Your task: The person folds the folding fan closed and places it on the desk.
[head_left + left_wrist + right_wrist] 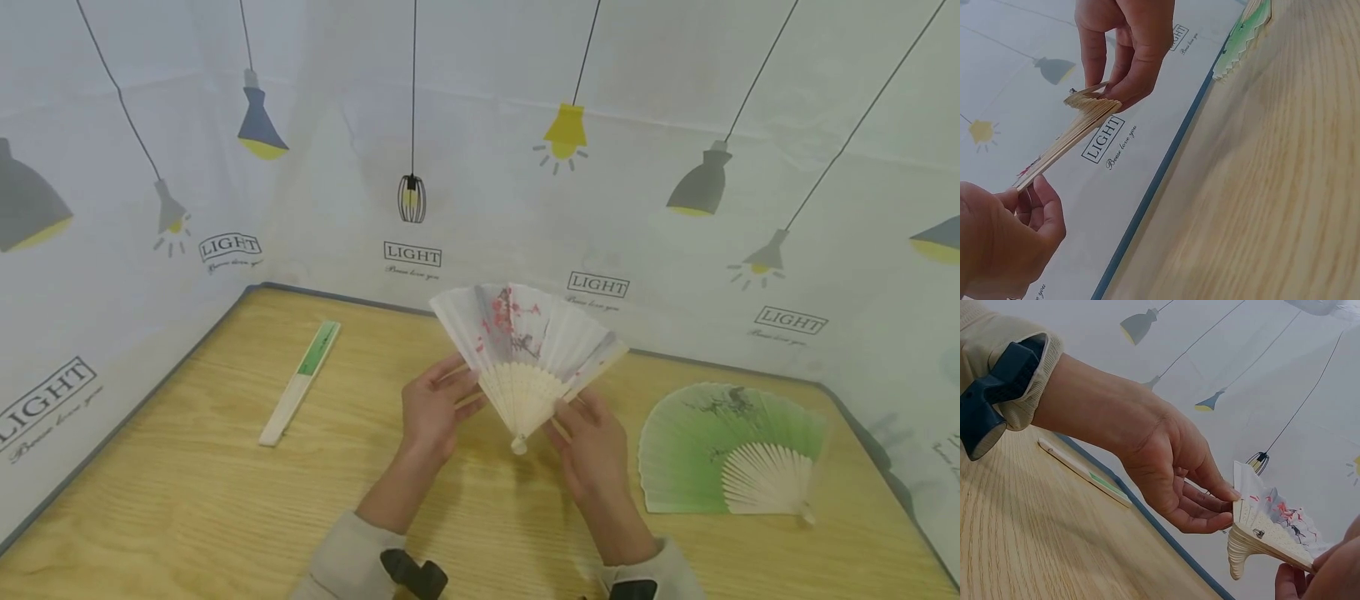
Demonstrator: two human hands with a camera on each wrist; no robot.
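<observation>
A half-spread folding fan (536, 329) with white leaf, red blossoms and pale ribs is held up above the table, its pivot end pointing down toward me. My left hand (435, 408) grips its left edge between thumb and fingers. On the opposite edge, my right hand (596, 442) pinches the outer rib. In the left wrist view the fan's ribs (1079, 134) appear nearly edge-on, between the left hand (1013, 231) below and the right hand (1132, 50) above. The right wrist view shows the left thumb on the ribs (1250, 519), with the right hand (1329, 575) at the corner.
To the left lies a closed fan (300, 383) with a green strip. An opened green fan (690, 458) rests on the right side of the wooden table (187, 500). White fabric walls (495, 200) printed with lamps stand around the table's back and sides.
</observation>
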